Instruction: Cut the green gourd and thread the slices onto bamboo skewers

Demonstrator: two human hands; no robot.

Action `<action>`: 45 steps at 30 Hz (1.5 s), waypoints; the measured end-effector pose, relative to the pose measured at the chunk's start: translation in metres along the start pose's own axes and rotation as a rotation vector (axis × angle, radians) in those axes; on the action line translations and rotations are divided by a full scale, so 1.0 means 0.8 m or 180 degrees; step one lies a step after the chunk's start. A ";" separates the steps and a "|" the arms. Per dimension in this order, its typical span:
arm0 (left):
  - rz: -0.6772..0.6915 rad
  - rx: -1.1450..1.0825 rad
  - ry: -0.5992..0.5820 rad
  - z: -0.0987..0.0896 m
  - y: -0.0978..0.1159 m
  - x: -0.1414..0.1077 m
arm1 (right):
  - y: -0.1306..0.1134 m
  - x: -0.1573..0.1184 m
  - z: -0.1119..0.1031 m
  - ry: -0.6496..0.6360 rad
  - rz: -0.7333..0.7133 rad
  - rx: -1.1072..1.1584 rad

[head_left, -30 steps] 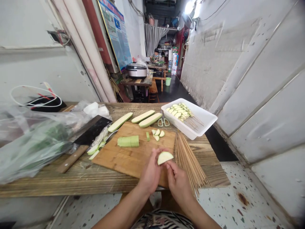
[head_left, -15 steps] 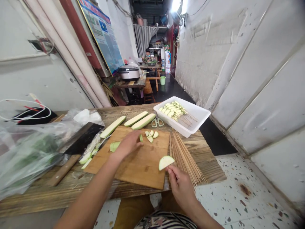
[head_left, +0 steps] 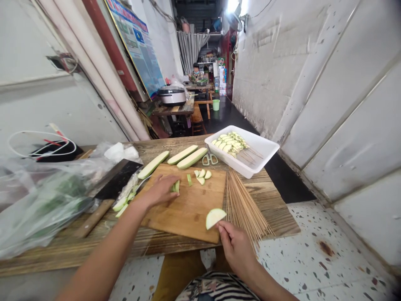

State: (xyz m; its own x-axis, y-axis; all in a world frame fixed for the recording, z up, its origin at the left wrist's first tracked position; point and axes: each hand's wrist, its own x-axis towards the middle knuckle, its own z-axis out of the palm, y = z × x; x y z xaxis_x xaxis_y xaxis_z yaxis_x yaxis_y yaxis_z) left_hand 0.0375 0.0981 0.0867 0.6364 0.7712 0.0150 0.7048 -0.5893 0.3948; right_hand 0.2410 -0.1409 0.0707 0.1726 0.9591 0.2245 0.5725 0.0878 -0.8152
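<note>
My right hand [head_left: 233, 240] pinches the end of a skewer or slice edge, with a pale green half-round slice [head_left: 215, 218] beyond its fingertips, over the right front of the wooden cutting board [head_left: 188, 213]. My left hand [head_left: 163, 190] is bent around some green slices [head_left: 176, 186] on the board's left part. One narrow piece [head_left: 189, 179] stands just right of it, and several small pieces [head_left: 202, 175] lie near the back edge. Thin wooden skewers [head_left: 244, 209] are fanned out beside the board. Skewered slices [head_left: 228, 143] lie in the white tray [head_left: 266, 155].
Behind the board are halved green vegetables [head_left: 191, 159] and scissors [head_left: 209, 159]. A cleaver [head_left: 95, 217], vegetable scraps [head_left: 125, 200] and plastic bags [head_left: 37, 209] lie to the left. A person [head_left: 196, 74] sits at a far table.
My left hand has moved left to the green slices, leaving the narrow piece on the board. My right hand still holds up the half-round slice. The view has shifted slightly.
</note>
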 end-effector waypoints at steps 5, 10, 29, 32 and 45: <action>-0.0137 -0.1105 0.0648 -0.001 0.012 -0.018 | -0.002 -0.004 0.001 0.0012 0.0012 0.0081; -0.0499 -0.4673 0.1215 -0.007 0.054 -0.051 | -0.020 -0.009 -0.002 -0.0205 -0.0156 0.0487; -0.1700 -0.7340 0.0213 -0.006 0.090 -0.036 | -0.018 -0.014 0.015 0.0028 -0.0264 0.0535; -0.1798 -0.7647 0.0484 -0.002 0.090 -0.034 | -0.018 -0.015 0.014 0.0030 -0.0249 0.0474; -0.1548 -0.7467 0.1325 -0.009 0.117 -0.048 | -0.022 -0.031 0.006 0.0042 -0.0572 0.0234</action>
State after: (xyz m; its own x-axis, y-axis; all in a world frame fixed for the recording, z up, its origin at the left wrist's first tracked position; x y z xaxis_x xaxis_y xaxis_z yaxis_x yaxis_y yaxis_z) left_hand 0.0772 0.0152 0.1296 0.3336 0.8704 -0.3621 -0.8160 0.4590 0.3514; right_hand 0.2227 -0.1648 0.0767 0.0837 0.9226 0.3766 0.5351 0.2772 -0.7980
